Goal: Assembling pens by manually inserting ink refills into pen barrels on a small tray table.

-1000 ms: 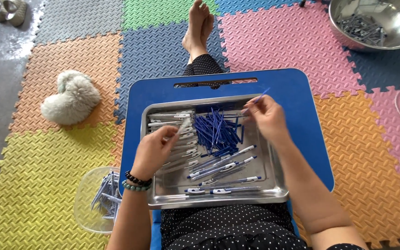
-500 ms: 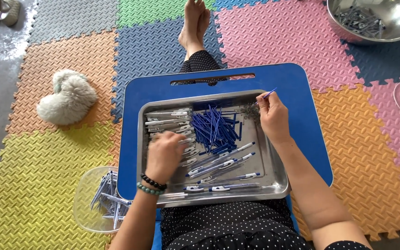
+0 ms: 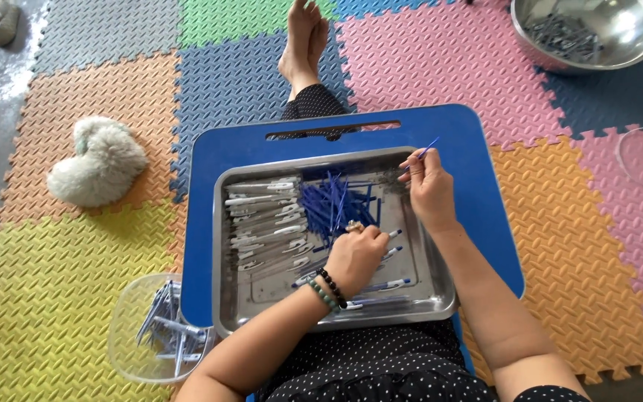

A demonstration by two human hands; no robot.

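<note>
2 hands point(image 3: 354, 257) point(image 3: 429, 190) over steel tray point(image 3: 221, 246); right pinches blue refill point(image 3: 429, 150).

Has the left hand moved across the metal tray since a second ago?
Yes. The left hand has shifted from the tray's left side to its middle, nearer the blue refills.

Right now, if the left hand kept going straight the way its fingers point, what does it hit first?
Most likely the pile of blue refills in the steel tray. The left hand points up-tray just below it. Height above the tray is unclear, so contact is a guess.

Bare arms, bare feet; black white-dotted garment point(image 3: 381, 372); two bead bracelets point(image 3: 327, 289), black and green, on left wrist.
</note>
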